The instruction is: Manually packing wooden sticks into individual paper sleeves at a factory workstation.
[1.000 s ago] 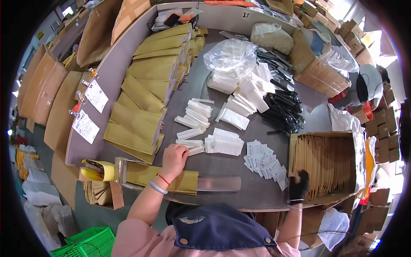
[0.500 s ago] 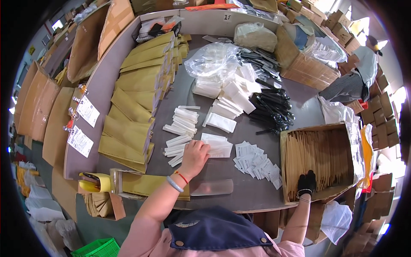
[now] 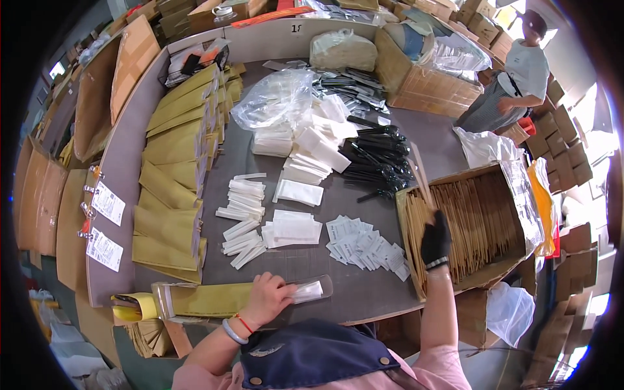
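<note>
My left hand [image 3: 268,299] is closed at the near edge of the table, its fingers on a flat white packet [image 3: 312,290]. That packet lies on a clear plastic trough [image 3: 325,283] beside the mouth of a yellow padded envelope [image 3: 211,300]. My right hand [image 3: 436,242], in a black glove, grips a thin brown kraft envelope [image 3: 421,174], raised partly out of an open cardboard box [image 3: 411,257]. Many similar kraft envelopes [image 3: 478,221] stand on edge in the box. Between my hands are white flat packets [image 3: 292,229] and a spread of small printed sachets [image 3: 365,244].
Yellow envelopes [image 3: 170,188] overlap along the left partition. White strips [image 3: 244,201], black long-handled pieces [image 3: 377,159] and a clear bag [image 3: 276,97] cover the middle. A carton [image 3: 422,81] stands at the back right; beyond it is another person [image 3: 513,78].
My left hand has moved from the white packets down to the clear trough, where a packet now lies. My right hand has lifted a kraft envelope from the box. The view has shifted.
</note>
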A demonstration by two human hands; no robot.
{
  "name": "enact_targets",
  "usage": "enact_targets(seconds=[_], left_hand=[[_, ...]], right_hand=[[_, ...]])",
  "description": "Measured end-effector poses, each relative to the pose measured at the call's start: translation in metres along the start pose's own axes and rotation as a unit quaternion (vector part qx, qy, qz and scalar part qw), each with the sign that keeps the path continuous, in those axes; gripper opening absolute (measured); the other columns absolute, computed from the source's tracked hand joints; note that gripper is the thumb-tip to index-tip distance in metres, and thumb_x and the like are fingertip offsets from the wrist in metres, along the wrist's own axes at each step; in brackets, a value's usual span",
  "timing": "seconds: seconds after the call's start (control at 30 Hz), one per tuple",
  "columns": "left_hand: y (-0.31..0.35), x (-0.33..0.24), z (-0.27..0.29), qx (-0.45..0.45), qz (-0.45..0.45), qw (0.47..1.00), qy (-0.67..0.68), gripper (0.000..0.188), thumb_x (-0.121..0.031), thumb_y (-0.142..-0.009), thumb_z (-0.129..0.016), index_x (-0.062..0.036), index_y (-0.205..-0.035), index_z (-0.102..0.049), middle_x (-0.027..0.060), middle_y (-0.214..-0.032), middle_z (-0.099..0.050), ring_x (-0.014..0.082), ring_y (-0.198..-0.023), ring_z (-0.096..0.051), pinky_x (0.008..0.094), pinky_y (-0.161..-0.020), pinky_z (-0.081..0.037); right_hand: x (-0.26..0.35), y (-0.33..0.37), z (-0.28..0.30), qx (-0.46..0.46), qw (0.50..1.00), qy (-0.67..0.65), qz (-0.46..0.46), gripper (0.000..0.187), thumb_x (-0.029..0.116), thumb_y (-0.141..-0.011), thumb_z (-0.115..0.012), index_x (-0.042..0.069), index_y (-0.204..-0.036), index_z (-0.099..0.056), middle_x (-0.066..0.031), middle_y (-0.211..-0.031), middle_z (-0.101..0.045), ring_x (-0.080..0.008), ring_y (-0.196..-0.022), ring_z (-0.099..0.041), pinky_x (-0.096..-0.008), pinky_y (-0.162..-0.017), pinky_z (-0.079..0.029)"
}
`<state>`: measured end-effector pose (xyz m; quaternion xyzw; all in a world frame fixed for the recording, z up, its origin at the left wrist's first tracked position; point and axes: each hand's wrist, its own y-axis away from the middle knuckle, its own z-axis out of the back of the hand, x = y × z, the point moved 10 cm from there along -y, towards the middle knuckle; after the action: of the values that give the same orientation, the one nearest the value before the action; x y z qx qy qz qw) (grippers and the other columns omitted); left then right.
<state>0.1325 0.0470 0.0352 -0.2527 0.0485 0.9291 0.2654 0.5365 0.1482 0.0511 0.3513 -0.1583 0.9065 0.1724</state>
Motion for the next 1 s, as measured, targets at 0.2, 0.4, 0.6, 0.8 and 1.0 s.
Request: enact_targets(seconds=[0.2, 0.4, 0.6, 0.8, 1.0], left_hand=[[-0.043, -0.013, 0.01, -0.07, -0.001, 0.995, 0.064, 0.047, -0.021, -0.067, -0.079, -0.0124, -0.112, -0.066, 0.0068, -0.103, -0.058, 0.0275, -0.096, -0.054, 0.0419, -0.084, -0.043], [-0.13, -0.036, -0.023, -0.141, -0.034, 0.982, 0.118, 0.056, -0.02, -0.067, -0.08, -0.0097, -0.118, -0.061, 0.0114, -0.111, -0.057, 0.0295, -0.107, -0.052, 0.0453, -0.092, -0.041], [-0.146, -0.018, -0.044, -0.047, -0.008, 0.999, 0.005, 0.06, -0.022, -0.066, -0.081, -0.0106, -0.12, -0.058, 0.0102, -0.121, -0.055, 0.0301, -0.116, -0.048, 0.0447, -0.094, -0.039], [-0.127, -0.02, -0.012, -0.114, -0.007, 0.993, -0.021, 0.046, -0.018, -0.068, -0.079, -0.0093, -0.11, -0.062, 0.0066, -0.11, -0.058, 0.027, -0.106, -0.052, 0.0422, -0.088, -0.04], [-0.126, -0.004, -0.034, -0.07, 0.048, 0.995, -0.045, 0.037, -0.015, -0.069, -0.077, -0.0075, -0.102, -0.062, 0.0078, -0.097, -0.059, 0.0284, -0.097, -0.054, 0.0419, -0.082, -0.042]], right_hand=[[0.096, -0.059, -0.082, 0.068, 0.973, 0.155, 0.159, 0.032, 0.031, -0.082, -0.069, 0.013, -0.109, -0.064, -0.0144, -0.102, -0.067, -0.0312, -0.095, -0.066, -0.0424, -0.078, -0.053], [0.067, -0.084, -0.117, 0.111, 0.938, 0.301, 0.134, 0.029, 0.029, -0.08, -0.068, 0.018, -0.107, -0.069, -0.014, -0.096, -0.069, -0.0327, -0.088, -0.066, -0.0439, -0.076, -0.053], [0.096, -0.053, -0.068, 0.014, 0.972, 0.157, 0.177, 0.019, 0.025, -0.083, -0.064, 0.013, -0.098, -0.07, -0.0136, -0.093, -0.069, -0.0336, -0.086, -0.067, -0.0447, -0.072, -0.053], [-0.01, 0.043, -0.058, 0.09, 0.984, -0.097, -0.123, 0.025, 0.026, -0.086, -0.069, 0.002, -0.088, -0.067, -0.0093, -0.076, -0.066, -0.0247, -0.075, -0.064, -0.0353, -0.067, -0.05], [-0.034, 0.104, -0.089, 0.016, 0.942, -0.287, -0.174, 0.018, 0.017, -0.088, -0.069, 0.001, -0.092, -0.063, -0.0008, -0.078, -0.059, -0.0117, -0.075, -0.054, -0.0292, -0.066, -0.045]])
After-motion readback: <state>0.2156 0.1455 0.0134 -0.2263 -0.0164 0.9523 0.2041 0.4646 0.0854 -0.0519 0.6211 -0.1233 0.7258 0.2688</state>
